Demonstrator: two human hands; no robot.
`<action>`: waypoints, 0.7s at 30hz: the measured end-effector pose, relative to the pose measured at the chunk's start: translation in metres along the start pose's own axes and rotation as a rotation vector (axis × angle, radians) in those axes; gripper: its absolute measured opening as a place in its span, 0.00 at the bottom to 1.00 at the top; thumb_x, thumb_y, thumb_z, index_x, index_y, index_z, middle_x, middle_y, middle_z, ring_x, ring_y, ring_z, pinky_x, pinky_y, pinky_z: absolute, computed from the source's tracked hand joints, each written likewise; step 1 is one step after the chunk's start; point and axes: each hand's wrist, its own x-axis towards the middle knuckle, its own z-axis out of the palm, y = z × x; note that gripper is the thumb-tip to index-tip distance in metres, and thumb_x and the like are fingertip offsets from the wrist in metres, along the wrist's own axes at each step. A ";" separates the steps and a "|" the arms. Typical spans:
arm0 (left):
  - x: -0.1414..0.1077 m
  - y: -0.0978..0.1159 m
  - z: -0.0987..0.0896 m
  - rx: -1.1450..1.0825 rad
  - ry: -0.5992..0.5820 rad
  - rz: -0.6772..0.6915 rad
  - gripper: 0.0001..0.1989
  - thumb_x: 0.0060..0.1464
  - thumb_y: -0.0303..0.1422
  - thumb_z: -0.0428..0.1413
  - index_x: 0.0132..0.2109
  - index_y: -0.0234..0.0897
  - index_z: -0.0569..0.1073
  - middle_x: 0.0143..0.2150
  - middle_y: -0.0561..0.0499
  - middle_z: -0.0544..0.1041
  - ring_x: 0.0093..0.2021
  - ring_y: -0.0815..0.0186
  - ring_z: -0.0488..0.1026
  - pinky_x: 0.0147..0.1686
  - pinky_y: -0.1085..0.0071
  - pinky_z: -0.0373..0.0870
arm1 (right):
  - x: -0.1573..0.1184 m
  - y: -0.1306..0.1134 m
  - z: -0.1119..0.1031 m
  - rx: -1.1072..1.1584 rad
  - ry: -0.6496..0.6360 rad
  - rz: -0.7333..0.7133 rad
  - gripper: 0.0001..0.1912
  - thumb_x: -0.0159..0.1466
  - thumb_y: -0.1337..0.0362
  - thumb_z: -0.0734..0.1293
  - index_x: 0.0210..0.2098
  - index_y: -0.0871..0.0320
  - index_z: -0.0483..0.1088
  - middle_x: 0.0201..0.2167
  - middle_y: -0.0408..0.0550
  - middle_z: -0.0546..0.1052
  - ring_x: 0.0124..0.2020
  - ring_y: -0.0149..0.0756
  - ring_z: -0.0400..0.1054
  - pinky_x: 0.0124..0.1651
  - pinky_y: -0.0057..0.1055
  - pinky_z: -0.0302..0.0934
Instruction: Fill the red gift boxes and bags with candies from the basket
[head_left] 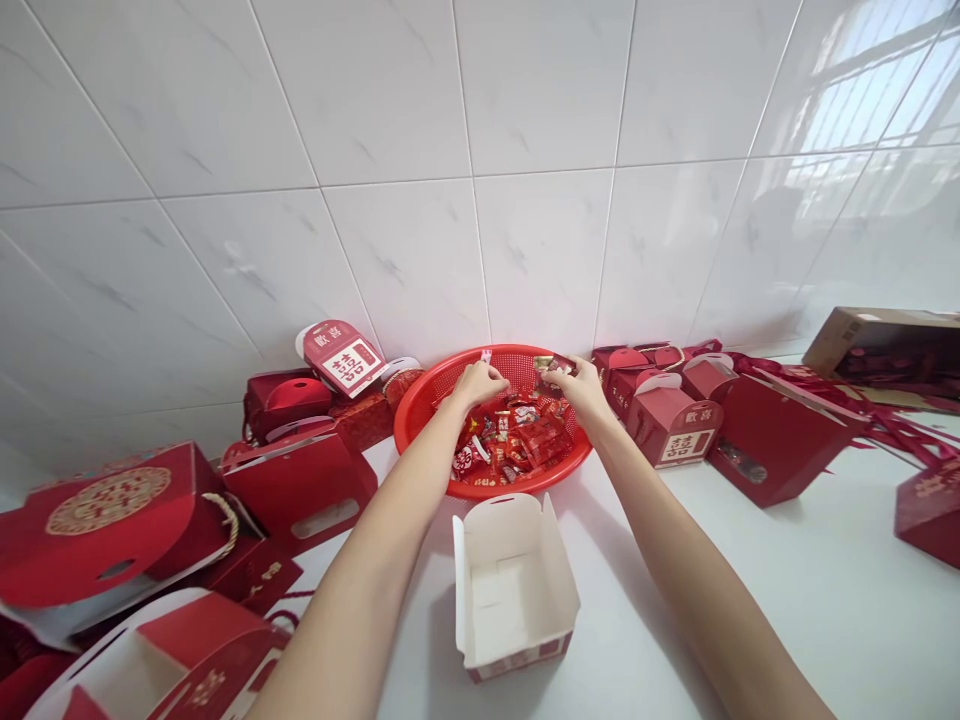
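Note:
A red plastic basket with perforated sides stands against the wall, with many wrapped candies in it, mostly red. Over its back left part is my left hand, fingers curled together; whatever they may hold is hidden, though a small pinkish piece shows just beyond them. At the basket's right rim my right hand pinches a dark-wrapped candy. Between my forearms, in front of the basket, an open paper gift box stands with its flaps up and its white inside bare.
Red gift boxes crowd the left side, one open at the front left. More red boxes stand right of the basket, beside dark red ribbons. A brown cardboard box lies far right. White tiles rise behind.

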 end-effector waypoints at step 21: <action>-0.004 0.003 -0.004 0.048 -0.012 -0.075 0.09 0.62 0.36 0.57 0.41 0.33 0.77 0.39 0.50 0.78 0.40 0.61 0.75 0.40 0.65 0.73 | 0.003 0.001 -0.001 -0.074 0.019 0.039 0.16 0.41 0.73 0.64 0.31 0.59 0.72 0.24 0.41 0.75 0.28 0.34 0.71 0.34 0.30 0.67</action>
